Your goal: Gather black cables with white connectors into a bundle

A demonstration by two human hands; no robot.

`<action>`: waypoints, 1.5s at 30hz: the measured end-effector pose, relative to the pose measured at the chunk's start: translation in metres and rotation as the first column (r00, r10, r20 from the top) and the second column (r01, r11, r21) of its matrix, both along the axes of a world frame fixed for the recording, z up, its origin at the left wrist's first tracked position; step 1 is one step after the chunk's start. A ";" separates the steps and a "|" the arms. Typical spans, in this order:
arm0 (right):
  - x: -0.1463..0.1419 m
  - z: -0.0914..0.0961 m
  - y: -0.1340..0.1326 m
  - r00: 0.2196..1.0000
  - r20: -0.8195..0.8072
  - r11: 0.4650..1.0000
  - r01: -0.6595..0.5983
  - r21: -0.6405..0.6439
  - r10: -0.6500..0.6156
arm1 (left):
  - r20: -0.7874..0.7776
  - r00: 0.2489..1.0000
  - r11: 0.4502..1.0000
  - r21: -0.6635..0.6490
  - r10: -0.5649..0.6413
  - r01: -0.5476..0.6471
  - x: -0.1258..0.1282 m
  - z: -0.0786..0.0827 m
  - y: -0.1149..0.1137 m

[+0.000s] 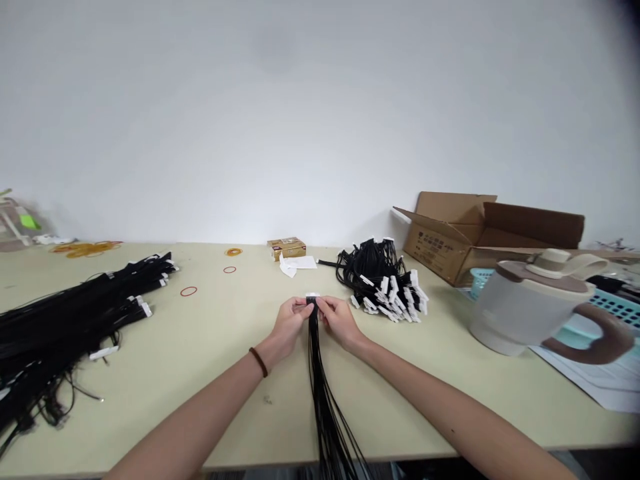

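A bundle of thin black cables [323, 387] with white connectors at its far end lies on the pale table [210, 360], trailing off the near edge. My left hand [289, 325] and my right hand [339, 320] pinch the bundle's top end from either side, fingers closed on it just below the white connectors. A brown band circles my left wrist.
A long pile of black cables [70, 313] lies at the left. A coiled heap with white connectors [383, 280] sits right of my hands. An open cardboard box [475, 237], a white kettle [535, 307], a small box [287, 248] and red rubber bands [189, 291] stand around.
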State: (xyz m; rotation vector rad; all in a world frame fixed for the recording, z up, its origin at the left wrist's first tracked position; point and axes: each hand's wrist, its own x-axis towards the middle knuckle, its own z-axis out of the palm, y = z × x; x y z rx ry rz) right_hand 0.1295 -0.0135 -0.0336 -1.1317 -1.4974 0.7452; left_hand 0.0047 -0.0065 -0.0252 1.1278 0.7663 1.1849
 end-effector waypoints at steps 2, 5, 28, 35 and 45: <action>0.003 -0.001 -0.001 1.000 -0.008 1.000 -0.023 -0.007 0.023 | -0.015 1.000 1.000 -0.010 -0.014 0.014 -0.001 -0.001 0.001; 0.009 -0.001 -0.004 0.999 0.003 0.999 -0.041 -0.015 0.041 | -0.036 0.998 0.998 0.011 -0.056 0.056 0.000 0.000 -0.001; 0.019 0.013 -0.018 0.987 0.153 0.998 -0.047 0.032 0.042 | -0.232 0.961 0.982 0.142 0.154 -0.123 0.001 0.008 -0.006; 0.019 0.016 -0.019 0.988 0.154 0.998 -0.035 0.045 0.027 | -0.180 0.982 0.992 0.121 0.052 -0.031 0.001 0.012 -0.010; 0.019 0.013 -0.023 0.989 0.144 0.998 -0.050 0.048 0.043 | -0.211 0.975 0.994 0.098 0.065 -0.046 0.002 0.014 -0.009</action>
